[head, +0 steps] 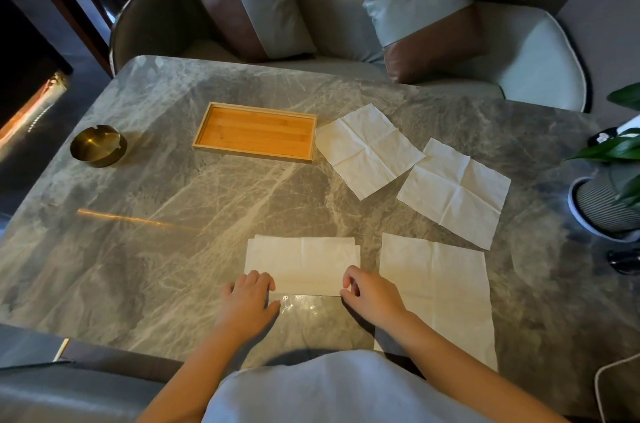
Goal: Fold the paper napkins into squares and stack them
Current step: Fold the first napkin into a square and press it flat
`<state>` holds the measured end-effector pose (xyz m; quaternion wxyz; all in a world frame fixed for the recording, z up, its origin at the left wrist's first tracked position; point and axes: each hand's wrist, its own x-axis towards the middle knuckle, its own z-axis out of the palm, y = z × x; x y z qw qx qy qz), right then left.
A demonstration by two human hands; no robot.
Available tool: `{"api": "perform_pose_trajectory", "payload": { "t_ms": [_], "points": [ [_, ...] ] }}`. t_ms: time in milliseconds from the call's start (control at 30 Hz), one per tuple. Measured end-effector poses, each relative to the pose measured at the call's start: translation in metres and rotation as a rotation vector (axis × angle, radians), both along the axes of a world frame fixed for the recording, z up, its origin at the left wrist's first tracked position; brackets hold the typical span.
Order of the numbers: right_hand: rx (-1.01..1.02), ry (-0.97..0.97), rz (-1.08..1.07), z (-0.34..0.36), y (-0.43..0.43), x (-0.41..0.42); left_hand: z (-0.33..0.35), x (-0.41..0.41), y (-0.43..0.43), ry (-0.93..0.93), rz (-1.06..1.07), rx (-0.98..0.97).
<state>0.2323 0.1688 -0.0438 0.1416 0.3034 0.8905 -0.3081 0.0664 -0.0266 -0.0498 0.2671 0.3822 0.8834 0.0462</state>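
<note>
Where left hand [248,299] and right hand [370,296] cover folded napkin [304,261] corners, grips unclear.
</note>
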Motion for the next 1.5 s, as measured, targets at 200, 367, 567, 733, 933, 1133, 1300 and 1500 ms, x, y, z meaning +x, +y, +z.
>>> {"api": "perform_pose_trajectory", "payload": {
  "t_ms": [200,367,567,733,933,1133,1300,1500],
  "points": [
    [-0.680,-0.124,-0.261,0.009,-0.025,-0.016,0.010,0.011,0.027,0.111,-0.029,0.188],
    [-0.437,0.096,-0.008,0.014,-0.029,-0.018,0.005,0.021,0.029,0.068,-0.214,0.106],
    [0.106,0.096,0.235,0.003,-0.001,0.007,0.001,0.018,0.027,0.064,-0.294,0.165],
    [0.143,0.178,0.207,-0.008,-0.012,0.010,0.003,0.021,0.030,-0.023,-0.253,0.188],
    [0.073,0.371,0.104,0.007,-0.020,-0.002,0.005,0.018,0.025,-0.057,-0.214,0.343],
    [-0.077,0.448,0.010,0.023,-0.020,-0.010,0.012,0.016,0.032,-0.194,0.055,0.583],
    [-0.309,0.318,-0.235,0.014,-0.011,-0.003,0.008,0.015,0.025,-0.259,0.213,0.520],
    [-0.324,0.274,-0.329,0.003,-0.011,-0.003,0.005,0.018,0.021,-0.354,0.240,0.490]
  ]
}}
